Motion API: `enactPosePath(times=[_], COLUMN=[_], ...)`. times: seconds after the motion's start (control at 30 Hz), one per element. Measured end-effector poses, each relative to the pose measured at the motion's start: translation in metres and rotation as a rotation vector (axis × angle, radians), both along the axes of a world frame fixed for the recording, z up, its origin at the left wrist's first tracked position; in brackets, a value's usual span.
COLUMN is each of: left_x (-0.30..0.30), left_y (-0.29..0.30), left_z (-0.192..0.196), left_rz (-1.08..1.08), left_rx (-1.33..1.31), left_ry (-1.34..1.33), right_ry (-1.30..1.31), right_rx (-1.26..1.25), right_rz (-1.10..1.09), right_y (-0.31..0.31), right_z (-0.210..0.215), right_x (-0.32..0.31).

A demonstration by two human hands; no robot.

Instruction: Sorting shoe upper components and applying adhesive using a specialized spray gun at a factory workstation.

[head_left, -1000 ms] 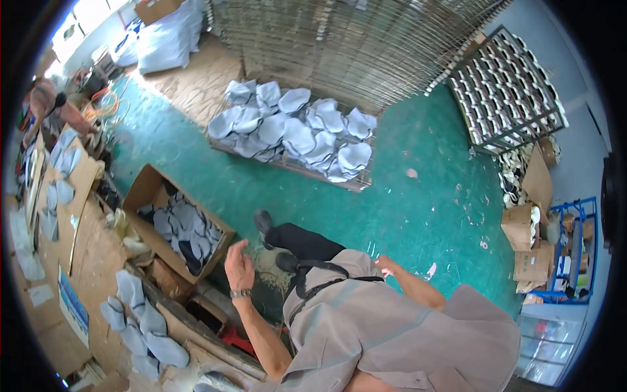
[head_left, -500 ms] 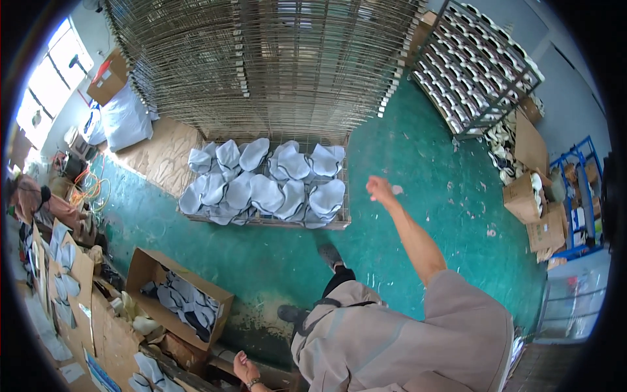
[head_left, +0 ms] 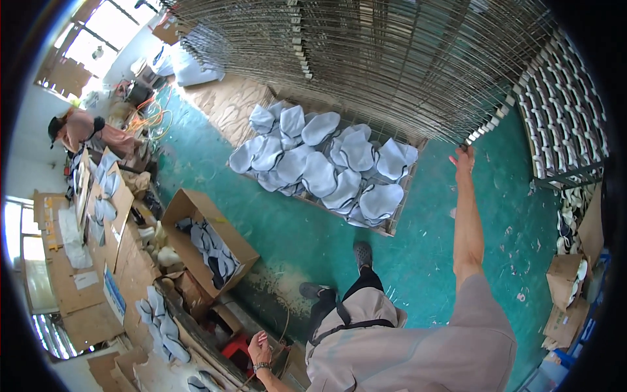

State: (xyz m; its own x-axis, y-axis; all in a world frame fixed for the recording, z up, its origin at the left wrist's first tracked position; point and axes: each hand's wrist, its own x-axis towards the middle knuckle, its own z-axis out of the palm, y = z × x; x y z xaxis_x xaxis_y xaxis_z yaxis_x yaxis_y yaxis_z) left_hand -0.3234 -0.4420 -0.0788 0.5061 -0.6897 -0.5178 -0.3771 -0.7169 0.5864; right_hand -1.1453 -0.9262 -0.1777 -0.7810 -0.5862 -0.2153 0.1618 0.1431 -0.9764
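Over the last second the view has swung and the right hand has gone from beside the body to the near right corner of the tall wire rack, arm stretched nearly straight. That puts the rack within the hand's reach, though whether the fingers touch its edge or close on a rod is too small to tell. The left hand, lately raised by the cardboard box, now hangs low beside the tabletop, its fingers loosely bent and parted from the palm, with nothing seen in it. The rack stands ahead of the person on the green floor, its thin metal rods in close layers, small pale blocks capping their ends. On its low base lie the grey pieces, rounded and sock-like, matt and seemingly soft, with dark edging; they remain heaped there as before. More grey and black pieces fill the stiff brown box, and a smaller pile rests on the worn, woody tabletop. The floor looks smooth and slightly glossy, scuffed with pale marks.
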Motion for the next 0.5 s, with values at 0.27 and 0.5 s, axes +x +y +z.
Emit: enactPosePath(times=[0.27, 0.5], left_x=[-0.024, -0.043], left_y=[-0.046, -0.075], left_z=[-0.007, 0.005], left_rz=[-0.079, -0.125], left_rx=[-0.069, -0.094], left_ry=[-0.026, -0.063], right_ry=[0.702, 0.941], right_rx=[0.283, 0.412], right_rz=[0.071, 0.453], right_y=[0.071, 0.154], right_z=[-0.05, -0.099], right_x=[0.034, 0.108])
